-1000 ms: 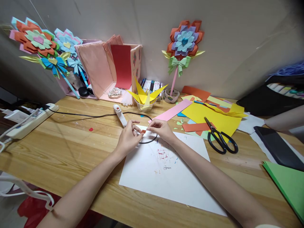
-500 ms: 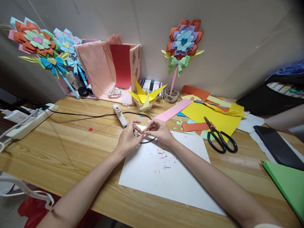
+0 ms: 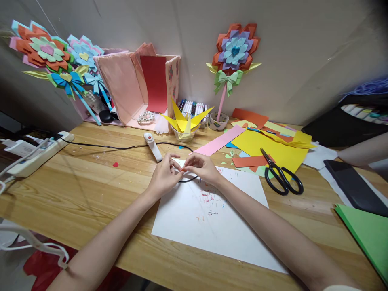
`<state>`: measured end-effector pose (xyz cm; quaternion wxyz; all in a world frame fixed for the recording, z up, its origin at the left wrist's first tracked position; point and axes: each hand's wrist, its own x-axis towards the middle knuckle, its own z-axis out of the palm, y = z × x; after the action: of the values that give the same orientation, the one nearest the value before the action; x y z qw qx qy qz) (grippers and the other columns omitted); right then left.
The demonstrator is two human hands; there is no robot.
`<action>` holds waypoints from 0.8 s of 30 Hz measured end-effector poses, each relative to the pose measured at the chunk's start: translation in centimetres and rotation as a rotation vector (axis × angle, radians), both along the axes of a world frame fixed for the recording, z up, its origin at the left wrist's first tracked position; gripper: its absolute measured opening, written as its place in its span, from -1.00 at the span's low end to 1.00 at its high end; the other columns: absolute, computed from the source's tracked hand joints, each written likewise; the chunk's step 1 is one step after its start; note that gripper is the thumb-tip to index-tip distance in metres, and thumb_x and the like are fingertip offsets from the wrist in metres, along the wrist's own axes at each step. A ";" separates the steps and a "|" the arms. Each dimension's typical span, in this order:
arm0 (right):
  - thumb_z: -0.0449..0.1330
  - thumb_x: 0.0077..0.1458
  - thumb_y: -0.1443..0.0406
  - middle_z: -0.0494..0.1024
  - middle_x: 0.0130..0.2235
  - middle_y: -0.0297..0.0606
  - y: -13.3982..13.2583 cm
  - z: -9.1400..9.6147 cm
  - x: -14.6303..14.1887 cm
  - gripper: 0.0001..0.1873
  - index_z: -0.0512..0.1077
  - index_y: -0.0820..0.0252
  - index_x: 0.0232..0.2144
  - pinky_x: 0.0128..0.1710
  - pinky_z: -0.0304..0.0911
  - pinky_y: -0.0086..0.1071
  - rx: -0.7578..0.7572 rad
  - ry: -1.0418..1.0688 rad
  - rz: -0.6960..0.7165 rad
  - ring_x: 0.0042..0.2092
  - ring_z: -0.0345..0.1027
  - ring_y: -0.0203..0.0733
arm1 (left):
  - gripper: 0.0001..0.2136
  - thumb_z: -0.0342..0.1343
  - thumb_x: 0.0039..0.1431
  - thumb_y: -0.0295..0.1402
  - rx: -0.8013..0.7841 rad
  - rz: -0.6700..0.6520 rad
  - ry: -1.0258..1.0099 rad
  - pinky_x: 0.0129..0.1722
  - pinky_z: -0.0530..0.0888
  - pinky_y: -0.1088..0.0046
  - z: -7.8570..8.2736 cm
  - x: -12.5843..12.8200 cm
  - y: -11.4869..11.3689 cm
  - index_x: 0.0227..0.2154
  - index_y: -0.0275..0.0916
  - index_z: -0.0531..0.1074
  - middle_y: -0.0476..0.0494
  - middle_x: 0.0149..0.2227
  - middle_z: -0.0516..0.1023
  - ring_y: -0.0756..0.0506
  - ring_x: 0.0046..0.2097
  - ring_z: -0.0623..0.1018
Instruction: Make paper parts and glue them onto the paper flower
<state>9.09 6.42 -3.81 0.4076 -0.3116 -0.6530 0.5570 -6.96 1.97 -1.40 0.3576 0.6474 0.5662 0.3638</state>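
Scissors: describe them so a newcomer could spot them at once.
On the wooden table, find the white sheet where the left hand and right hand pinch an orange scrap. Right of that sheet lie the scissors, blades over yellow paper. Only they have black loop handles.

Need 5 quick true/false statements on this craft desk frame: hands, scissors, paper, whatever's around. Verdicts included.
1. The left hand and right hand pinch one orange scrap over the white sheet. True.
2. The black scissors are in the right hand. False: they lie untouched, to the right of both hands.
3. The white handheld tool lies on the table just beyond the left hand. True.
4. The green sheet lies under the hands. False: it is at the table's near right corner.
5. The power strip sits at the table's left end. True.
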 end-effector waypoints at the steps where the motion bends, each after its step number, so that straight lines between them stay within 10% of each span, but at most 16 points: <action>1: 0.23 -0.11 0.35 0.45 -0.43 -0.34 0.0 0.0 0.0 -0.91 0.38 0.21 -0.46 -0.34 0.31 -0.38 -0.001 0.010 -0.012 -0.37 0.39 -0.27 | -0.65 0.12 -0.06 -0.40 -0.010 0.001 -0.010 -0.61 0.18 0.61 -0.1 0.0 0.0 -0.17 -0.21 0.21 0.03 -0.43 0.49 0.10 -0.61 0.27; 10: 0.22 -0.06 0.26 0.48 -0.33 -0.28 0.7 -0.2 0.3 -0.86 0.46 0.17 -0.37 -0.41 0.27 -0.42 -0.044 0.049 -0.205 -0.39 0.31 -0.30 | -0.62 0.18 -0.13 -0.39 -0.072 0.026 -0.075 -0.59 0.21 0.61 -0.8 0.0 0.5 -0.19 -0.23 0.22 0.05 -0.49 0.49 0.09 -0.60 0.30; 24: 0.18 -0.01 0.30 0.42 -0.47 -0.30 0.0 0.3 -0.1 -0.87 0.47 0.20 -0.54 -0.37 0.16 -0.39 0.164 -0.184 -0.125 -0.38 0.27 -0.26 | -0.61 0.17 -0.11 -0.37 -0.045 0.016 -0.063 -0.62 0.19 0.61 -0.5 -0.1 0.3 -0.17 -0.23 0.22 0.02 -0.45 0.49 0.09 -0.61 0.28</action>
<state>9.00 6.44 -3.51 0.4038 -0.3673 -0.7103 0.4444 -7.06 2.29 -1.91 0.3866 0.6229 0.5680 0.3741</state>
